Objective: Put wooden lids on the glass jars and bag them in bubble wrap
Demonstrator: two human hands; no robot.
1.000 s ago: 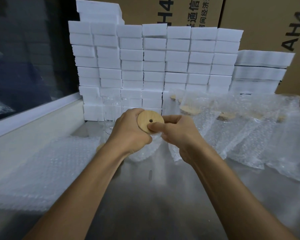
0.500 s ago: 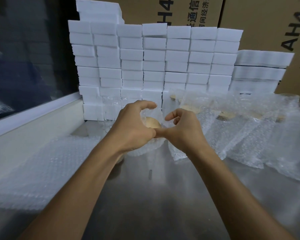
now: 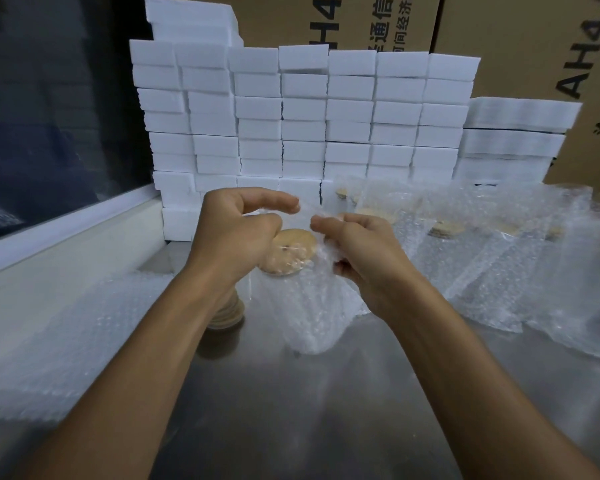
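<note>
A glass jar capped with a round wooden lid (image 3: 291, 251) sits inside a bubble-wrap bag (image 3: 312, 313) held above the steel table. My left hand (image 3: 236, 233) pinches the left side of the bag's mouth. My right hand (image 3: 361, 251) grips the right side of the bag. The jar's glass is barely visible through the wrap. A small stack of wooden lids (image 3: 227, 313) lies on the table, partly hidden under my left wrist.
Several bagged jars (image 3: 465, 258) lie in a row at the right. A pile of flat bubble-wrap bags (image 3: 70, 334) covers the left of the steel table (image 3: 309, 410). Stacked white foam blocks (image 3: 305, 116) and cardboard boxes (image 3: 527, 43) stand behind.
The lidded jar has gone down into the bubble-wrap bag. Both hands moved from the lid to the bag's mouth and lifted it a little.
</note>
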